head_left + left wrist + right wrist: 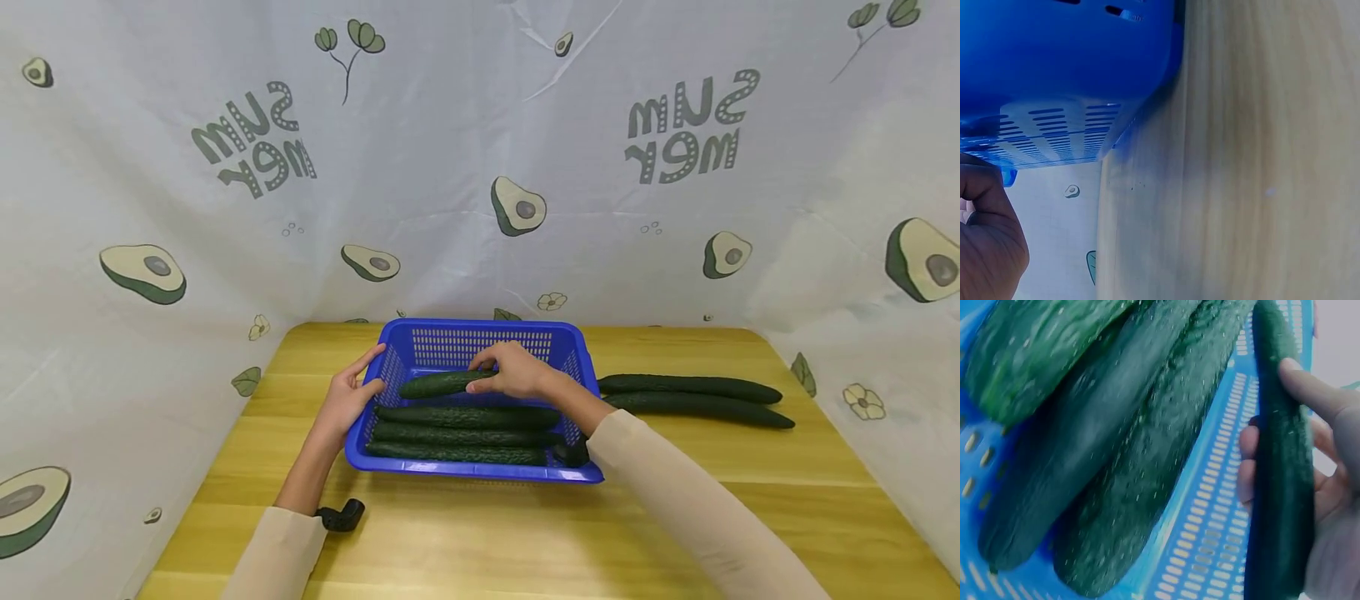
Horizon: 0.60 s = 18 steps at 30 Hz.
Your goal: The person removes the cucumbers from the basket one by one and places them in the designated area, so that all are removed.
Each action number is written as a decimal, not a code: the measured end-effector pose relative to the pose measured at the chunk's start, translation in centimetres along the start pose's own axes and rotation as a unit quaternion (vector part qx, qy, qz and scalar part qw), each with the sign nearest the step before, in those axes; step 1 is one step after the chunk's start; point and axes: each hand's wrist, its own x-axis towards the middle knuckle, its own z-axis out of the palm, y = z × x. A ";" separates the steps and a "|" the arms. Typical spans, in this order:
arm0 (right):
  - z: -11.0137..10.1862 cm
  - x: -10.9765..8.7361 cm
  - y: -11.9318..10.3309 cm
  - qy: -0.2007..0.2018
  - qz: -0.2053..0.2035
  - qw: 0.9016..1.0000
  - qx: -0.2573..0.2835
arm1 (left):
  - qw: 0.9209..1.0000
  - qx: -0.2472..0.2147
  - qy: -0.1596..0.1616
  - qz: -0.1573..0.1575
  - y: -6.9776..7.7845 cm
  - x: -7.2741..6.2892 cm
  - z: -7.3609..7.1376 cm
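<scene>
A blue plastic basket (pixel 480 472) with slotted walls stands on the table. My left hand (pixel 345 404) holds its left rim, the thumb toward the inside. In the left wrist view that hand (pixel 988 237) curls at the basket's edge. Inside the basket, my right hand (pixel 513 372) grips a dark green cucumber (pixel 435 384) near the back. The right wrist view has the thumb on one side of this cucumber (pixel 1282 487) and fingertips on the other. Three more cucumbers (pixel 468 417) lie side by side along the basket's front, lengthwise from left to right.
Two long cucumbers (pixel 690 386) lie on the wooden table (pixel 465 542) just right of the basket. Behind the table hangs a white curtain (pixel 450 150) with avocado prints. A black wrist camera (pixel 345 515) sticks out from the left forearm.
</scene>
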 end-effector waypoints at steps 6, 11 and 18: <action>-1.1 -1.1 -0.1 0.016 -0.016 1.000 0.006 | 1.000 -0.007 0.000 0.002 -0.2 -0.1 0.0; -2.5 -2.3 -0.4 0.036 -0.034 0.999 0.001 | 1.000 -0.007 -0.004 0.006 -0.2 -0.1 0.1; -4.3 -4.0 -0.9 0.056 -0.042 0.998 -0.004 | 1.000 -0.021 -0.003 -0.004 -0.1 -0.2 0.1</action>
